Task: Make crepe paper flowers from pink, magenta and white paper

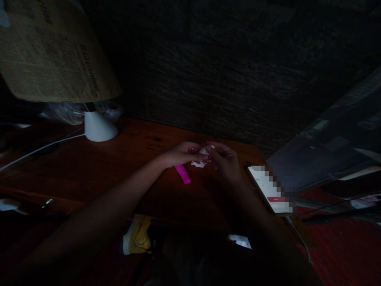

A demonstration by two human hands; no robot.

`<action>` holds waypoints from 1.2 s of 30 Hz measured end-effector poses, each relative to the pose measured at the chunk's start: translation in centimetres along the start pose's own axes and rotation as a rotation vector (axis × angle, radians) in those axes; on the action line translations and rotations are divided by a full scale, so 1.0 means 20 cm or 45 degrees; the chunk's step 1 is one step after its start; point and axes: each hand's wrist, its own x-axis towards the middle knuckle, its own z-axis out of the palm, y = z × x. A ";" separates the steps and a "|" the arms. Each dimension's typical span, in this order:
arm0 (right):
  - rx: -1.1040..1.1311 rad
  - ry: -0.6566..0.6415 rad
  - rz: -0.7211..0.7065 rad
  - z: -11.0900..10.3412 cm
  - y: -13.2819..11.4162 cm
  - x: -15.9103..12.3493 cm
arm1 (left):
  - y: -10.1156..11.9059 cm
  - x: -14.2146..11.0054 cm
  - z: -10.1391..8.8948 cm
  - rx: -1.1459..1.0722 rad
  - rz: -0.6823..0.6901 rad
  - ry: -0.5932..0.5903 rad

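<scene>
Both hands meet over the wooden table (143, 174) around a crumpled piece of white paper or tissue (199, 163). My left hand (186, 153) pinches it from the left, thumb stretched along its near side. From the right, the fingers of my right hand (223, 157) close on its upper part. The fingers cover much of the white piece, so its full shape is hidden. Just below my left hand lies a bright pink, tube-like object (182, 174); its upper end is hidden behind the hand, and its kind is unclear in the dim light.
A lamp with a white base (100, 127) and a newsprint shade (59, 55) stands at the back left, its cord running left. A lit phone (264, 186) with a cable lies at the right edge. A dark brick wall (208, 71) rises behind. A yellow-and-white item (137, 236) is below the front edge.
</scene>
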 end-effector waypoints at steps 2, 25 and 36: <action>0.006 0.036 -0.001 0.00 0.00 0.00 | 0.00 0.01 0.00 0.118 0.052 0.028; 0.013 -0.019 -0.041 0.00 0.01 0.01 | 0.00 0.00 0.01 0.331 0.155 0.091; 0.018 -0.145 -0.010 0.00 0.02 0.00 | 0.00 0.00 0.02 0.265 0.169 0.099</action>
